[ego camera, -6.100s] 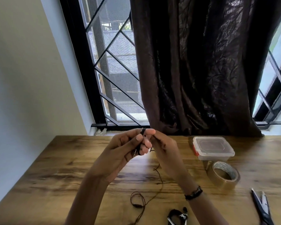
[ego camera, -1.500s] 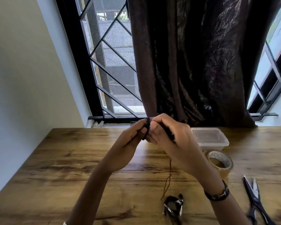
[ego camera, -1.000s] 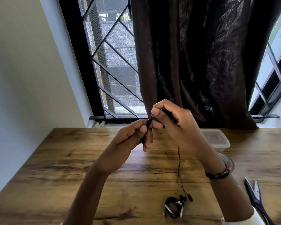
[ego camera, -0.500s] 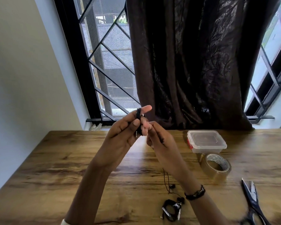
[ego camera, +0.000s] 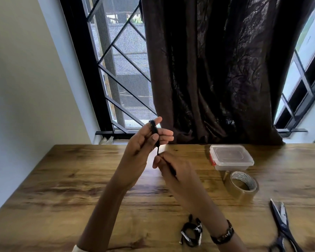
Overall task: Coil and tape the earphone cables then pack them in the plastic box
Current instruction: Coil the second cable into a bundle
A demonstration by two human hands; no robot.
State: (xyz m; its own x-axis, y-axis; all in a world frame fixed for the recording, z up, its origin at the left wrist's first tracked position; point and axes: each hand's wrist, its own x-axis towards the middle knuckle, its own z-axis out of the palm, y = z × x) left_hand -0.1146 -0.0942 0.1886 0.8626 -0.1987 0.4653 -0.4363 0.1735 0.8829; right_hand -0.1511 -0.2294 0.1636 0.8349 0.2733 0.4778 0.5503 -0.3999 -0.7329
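Head view showed the left hand (ego camera: 144, 142) raised above the table (ego camera: 62, 179), its thumb and fingers gripping a small black coil of earphone cable (ego camera: 154, 130). The coil stood nearly upright, its long axis running up and down, with its top loop beside the tip of the extended index finger. The other fingers stretched out toward the plastic box (ego camera: 230, 157). A short tail of cable dropped straight down from the coil into the right hand (ego camera: 173, 171), which sat just below the left with its fingers curled and pinching that tail. The right forearm sloped down toward the near table edge and wore a dark bracelet (ego camera: 223, 234) at the wrist.

Just beside that wrist, on the side away from the box, a second coiled earphone bundle (ego camera: 191, 232) lay flat on the wood with pale tape round it. The plastic box sat on the table with its clear lid closed and a red clip on its end facing the hands. A roll of brown tape (ego camera: 243, 186) rested just in front of the box, nearer the person. Scissors (ego camera: 282, 228) lay well in front of the box, beyond the tape roll, with the blades parted and pointing toward the box.
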